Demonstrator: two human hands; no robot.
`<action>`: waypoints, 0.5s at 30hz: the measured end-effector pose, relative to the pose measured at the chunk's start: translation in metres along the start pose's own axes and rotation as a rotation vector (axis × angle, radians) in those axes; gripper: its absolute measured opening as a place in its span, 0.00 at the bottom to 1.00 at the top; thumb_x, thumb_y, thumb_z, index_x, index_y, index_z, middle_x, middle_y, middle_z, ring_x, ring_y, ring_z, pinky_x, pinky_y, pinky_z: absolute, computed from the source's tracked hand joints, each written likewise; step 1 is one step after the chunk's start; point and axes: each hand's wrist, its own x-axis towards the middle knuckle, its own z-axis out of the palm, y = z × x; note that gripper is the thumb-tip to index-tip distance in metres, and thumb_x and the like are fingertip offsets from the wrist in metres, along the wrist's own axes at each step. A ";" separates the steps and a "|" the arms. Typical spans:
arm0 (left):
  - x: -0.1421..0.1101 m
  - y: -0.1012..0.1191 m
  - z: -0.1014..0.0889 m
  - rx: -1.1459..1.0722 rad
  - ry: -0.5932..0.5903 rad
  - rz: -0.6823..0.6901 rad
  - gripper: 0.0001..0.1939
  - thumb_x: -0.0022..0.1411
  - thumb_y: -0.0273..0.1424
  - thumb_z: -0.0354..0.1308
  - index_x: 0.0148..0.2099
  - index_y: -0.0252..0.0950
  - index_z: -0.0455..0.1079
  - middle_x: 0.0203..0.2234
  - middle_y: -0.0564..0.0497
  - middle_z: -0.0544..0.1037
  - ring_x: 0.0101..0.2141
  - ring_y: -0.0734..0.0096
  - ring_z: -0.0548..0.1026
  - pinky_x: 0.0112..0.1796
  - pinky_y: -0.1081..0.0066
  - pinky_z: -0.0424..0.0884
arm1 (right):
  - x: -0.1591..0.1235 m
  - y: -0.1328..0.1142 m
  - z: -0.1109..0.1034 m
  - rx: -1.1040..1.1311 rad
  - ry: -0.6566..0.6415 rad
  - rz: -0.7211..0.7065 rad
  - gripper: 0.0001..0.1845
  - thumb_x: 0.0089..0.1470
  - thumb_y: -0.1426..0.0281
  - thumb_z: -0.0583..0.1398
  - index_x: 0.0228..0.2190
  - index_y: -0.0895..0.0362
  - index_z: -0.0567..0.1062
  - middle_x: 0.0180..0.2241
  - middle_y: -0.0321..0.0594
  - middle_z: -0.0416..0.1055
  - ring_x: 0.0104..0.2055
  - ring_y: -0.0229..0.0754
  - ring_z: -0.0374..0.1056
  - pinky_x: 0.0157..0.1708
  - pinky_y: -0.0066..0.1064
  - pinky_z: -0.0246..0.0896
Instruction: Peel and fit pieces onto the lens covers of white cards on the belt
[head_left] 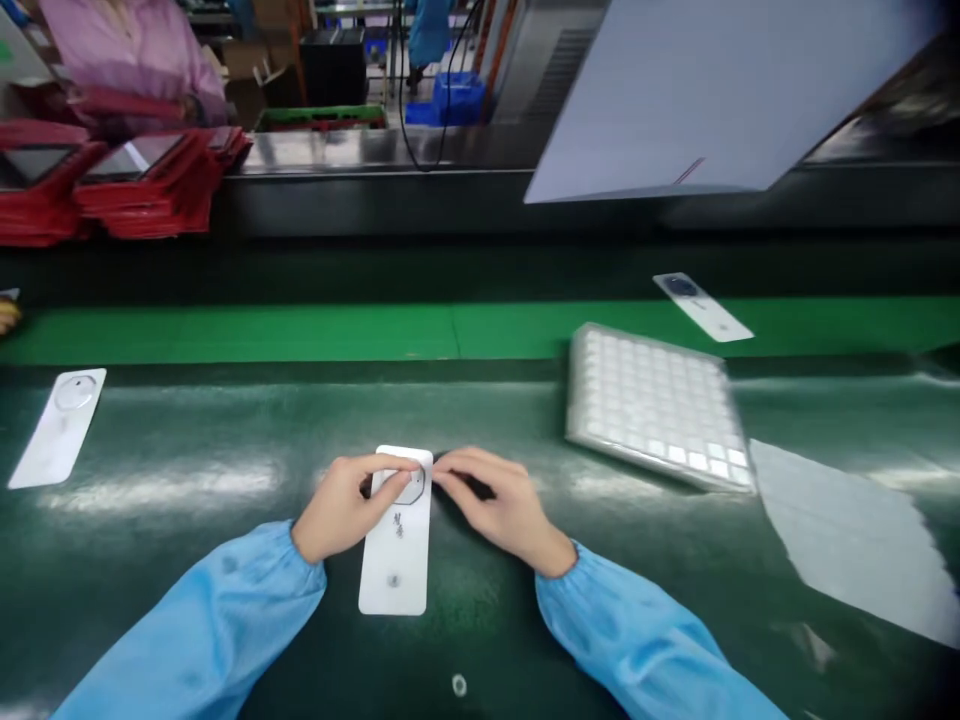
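A white oblong card point(396, 560) with a round recess near its top lies on the dark green table point(187, 560) in front of me. My left hand point(346, 505) rests on the card's upper left, fingers curled and pinching at the recess. From the right, my right hand point(495, 500) meets the card's top edge, its fingers pressed together around a small dark part that I cannot make out. Both arms wear light blue sleeves.
A white tray point(652, 405) of many small cells sits at the right, with a pale sheet point(847, 540) beside it. Other white cards lie at the far left point(60, 425) and on the green belt point(701, 305). Red trays point(142, 180) are stacked at back left.
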 end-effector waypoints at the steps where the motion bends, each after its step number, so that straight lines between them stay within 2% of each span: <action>1: 0.000 0.000 0.000 -0.012 0.003 -0.005 0.13 0.69 0.35 0.59 0.48 0.39 0.83 0.30 0.52 0.85 0.19 0.76 0.64 0.22 0.74 0.60 | 0.001 -0.001 -0.005 -0.010 0.018 0.048 0.04 0.64 0.73 0.63 0.37 0.57 0.80 0.34 0.42 0.81 0.34 0.40 0.76 0.35 0.29 0.73; 3: 0.000 0.000 0.001 -0.038 0.015 -0.002 0.13 0.68 0.35 0.60 0.48 0.38 0.83 0.30 0.51 0.85 0.19 0.77 0.64 0.22 0.75 0.59 | -0.002 -0.008 -0.015 -0.037 0.016 0.129 0.04 0.64 0.72 0.64 0.37 0.57 0.81 0.32 0.41 0.80 0.31 0.39 0.74 0.30 0.28 0.70; 5: 0.001 -0.002 0.002 -0.048 0.026 -0.003 0.13 0.68 0.35 0.60 0.47 0.37 0.83 0.27 0.51 0.83 0.19 0.77 0.62 0.22 0.74 0.58 | -0.010 -0.021 -0.026 -0.016 -0.073 0.169 0.04 0.64 0.71 0.64 0.37 0.56 0.82 0.32 0.39 0.80 0.29 0.37 0.72 0.29 0.28 0.68; 7: 0.001 -0.004 0.003 -0.054 0.028 -0.006 0.13 0.68 0.34 0.60 0.48 0.36 0.83 0.25 0.51 0.82 0.18 0.77 0.62 0.21 0.74 0.57 | -0.025 -0.039 -0.037 0.071 -0.268 0.172 0.04 0.64 0.70 0.65 0.38 0.56 0.82 0.33 0.39 0.80 0.31 0.36 0.73 0.32 0.27 0.70; 10: 0.002 -0.006 0.004 -0.089 0.011 0.007 0.13 0.68 0.34 0.60 0.48 0.36 0.83 0.30 0.49 0.84 0.19 0.77 0.66 0.22 0.74 0.60 | -0.061 -0.067 -0.045 0.126 -0.541 0.162 0.08 0.64 0.66 0.65 0.42 0.55 0.82 0.35 0.39 0.78 0.35 0.37 0.74 0.36 0.28 0.70; 12: 0.002 -0.007 0.005 -0.107 0.005 0.023 0.12 0.68 0.34 0.61 0.49 0.37 0.82 0.34 0.48 0.85 0.20 0.76 0.69 0.22 0.74 0.62 | -0.089 -0.081 -0.045 0.027 -0.586 0.134 0.11 0.65 0.62 0.64 0.44 0.55 0.82 0.37 0.41 0.76 0.36 0.39 0.74 0.36 0.31 0.70; 15: 0.002 -0.008 0.005 -0.111 0.004 0.033 0.13 0.68 0.34 0.61 0.50 0.37 0.82 0.36 0.47 0.86 0.24 0.72 0.75 0.23 0.74 0.66 | -0.125 -0.094 -0.036 -0.156 -0.520 0.069 0.17 0.67 0.60 0.61 0.49 0.58 0.80 0.40 0.46 0.77 0.39 0.44 0.73 0.39 0.36 0.68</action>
